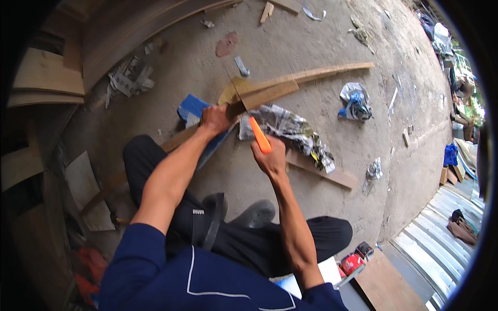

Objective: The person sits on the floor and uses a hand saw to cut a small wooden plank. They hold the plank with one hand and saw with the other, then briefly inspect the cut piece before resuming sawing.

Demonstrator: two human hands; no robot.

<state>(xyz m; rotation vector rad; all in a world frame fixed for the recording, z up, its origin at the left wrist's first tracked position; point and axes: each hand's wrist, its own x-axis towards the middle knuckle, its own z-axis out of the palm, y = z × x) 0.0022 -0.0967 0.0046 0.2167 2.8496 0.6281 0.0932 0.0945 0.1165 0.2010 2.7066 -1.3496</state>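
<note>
Navy shirt (218,277) nearest | my right grip (270,154) closed round orange saw handle (260,136) | left grip (217,118) wrapped on board (272,94), mid-floor (321,46), well in from its edges | twisting board could throw blade (239,93) leftward at me

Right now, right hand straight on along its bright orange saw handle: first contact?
Past the bright orange saw handle, the right hand would probably meet the flat brown wooden board first; one view leaves depth unclear.

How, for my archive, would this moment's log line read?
left hand: holds flat brown wooden board; right hand: grips orange-handled saw; saw: across board
</note>
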